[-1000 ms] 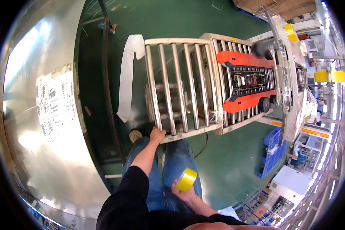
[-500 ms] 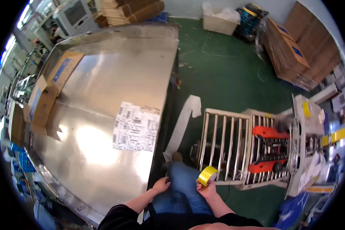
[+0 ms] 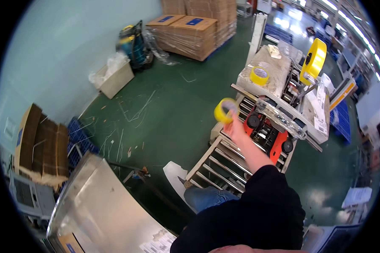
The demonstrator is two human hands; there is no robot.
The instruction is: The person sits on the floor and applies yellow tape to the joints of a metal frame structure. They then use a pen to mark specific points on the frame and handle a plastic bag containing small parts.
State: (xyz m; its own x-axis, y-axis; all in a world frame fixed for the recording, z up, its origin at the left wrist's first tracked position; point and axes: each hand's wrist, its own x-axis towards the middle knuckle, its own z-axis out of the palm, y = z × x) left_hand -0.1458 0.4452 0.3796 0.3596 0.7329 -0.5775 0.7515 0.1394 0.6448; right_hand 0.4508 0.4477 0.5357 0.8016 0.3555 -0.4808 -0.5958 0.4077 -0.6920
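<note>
My right hand (image 3: pixel 236 127) grips a roll of yellow packing tape (image 3: pixel 221 113), held out over the near side of a carton sealing machine (image 3: pixel 264 57); slight blur hides the exact finger placement. Below and beside this hand lie the metal rollers (image 3: pixel 226 162) of a conveyor and the machine's red-and-black taping part (image 3: pixel 278 148). A second yellow tape roll (image 3: pixel 259 76) lies on the machine's worn top. Beyond it, a large yellow tape reel (image 3: pixel 316 61) stands mounted upright. My left hand is out of view.
A steel-topped table (image 3: pixel 114 202) stands at lower left, with a white paper strip (image 3: pixel 174 179) on the floor beside it. Farther off are a white bin (image 3: pixel 116 78), a teal-and-black floor machine (image 3: pixel 135 48), wrapped cartons (image 3: pixel 190 36) and stacked flat cardboard (image 3: pixel 42 147).
My view has swung right, from the steel table toward the sealing machine. My right arm has stretched forward with the tape roll. My left hand has left the picture.
</note>
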